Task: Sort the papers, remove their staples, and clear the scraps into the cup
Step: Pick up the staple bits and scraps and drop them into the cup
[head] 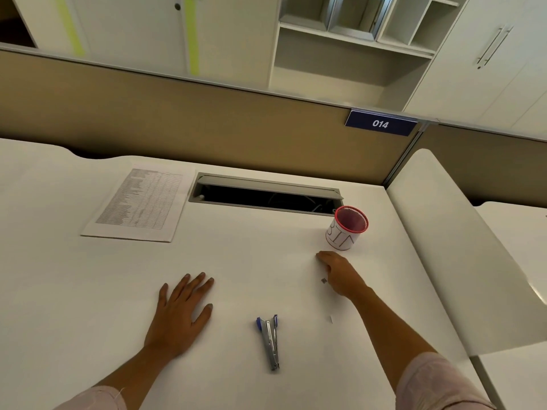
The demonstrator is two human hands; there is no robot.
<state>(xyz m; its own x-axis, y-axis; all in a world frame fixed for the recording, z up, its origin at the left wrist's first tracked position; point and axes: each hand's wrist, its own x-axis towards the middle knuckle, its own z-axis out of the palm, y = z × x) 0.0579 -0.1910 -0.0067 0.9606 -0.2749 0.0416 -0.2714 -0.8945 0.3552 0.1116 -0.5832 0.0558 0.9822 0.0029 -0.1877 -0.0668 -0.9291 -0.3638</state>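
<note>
The papers [139,204] lie far left on the surface [260,255]. Your left hand [177,315] rests flat, fingers spread apart. The silver and blue staple tool [270,341] lies in the middle. A tiny scrap [323,280] sits just beside your right hand [340,276], whose fingers are stretched out together. The cup [344,232] stands upright just past it.

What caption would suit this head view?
Left hand flat on desk, right hand by a scrap near the cup, stapler between.
</note>
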